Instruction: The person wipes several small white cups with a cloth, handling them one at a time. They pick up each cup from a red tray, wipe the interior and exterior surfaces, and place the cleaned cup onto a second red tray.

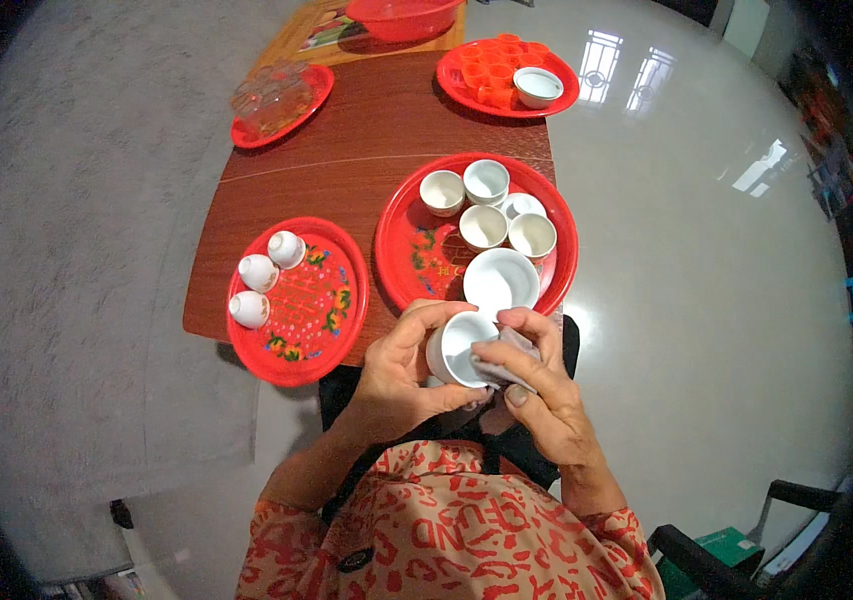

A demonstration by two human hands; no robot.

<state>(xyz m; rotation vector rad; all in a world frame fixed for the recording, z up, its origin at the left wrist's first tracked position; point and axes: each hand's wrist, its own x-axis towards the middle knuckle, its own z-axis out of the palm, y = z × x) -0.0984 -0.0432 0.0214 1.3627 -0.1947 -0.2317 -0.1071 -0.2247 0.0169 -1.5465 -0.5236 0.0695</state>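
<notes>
My left hand (406, 370) is closed around a white cup (453, 350), tilted with its mouth toward my right side. In my right hand (546, 395) is a pale grey cloth (508, 358), pressed against the cup's rim and partly inside it. Just beyond my hands, a larger white bowl (501, 280) rests on the near edge of a big red tray (396, 265). Several small white cups (483, 227) stand mouth up on that tray. To the left, a red floral tray (311, 300) carries three small white cups (258, 272) along its left side.
A brown wooden table (346, 140) bears the trays. At its far right, a red tray (456, 95) holds orange-red plastic cups (494, 65) and a white bowl (538, 88). Clear plastic ware (271, 95) sits on a red plate (318, 95) far left. A red basin (406, 20) stands behind.
</notes>
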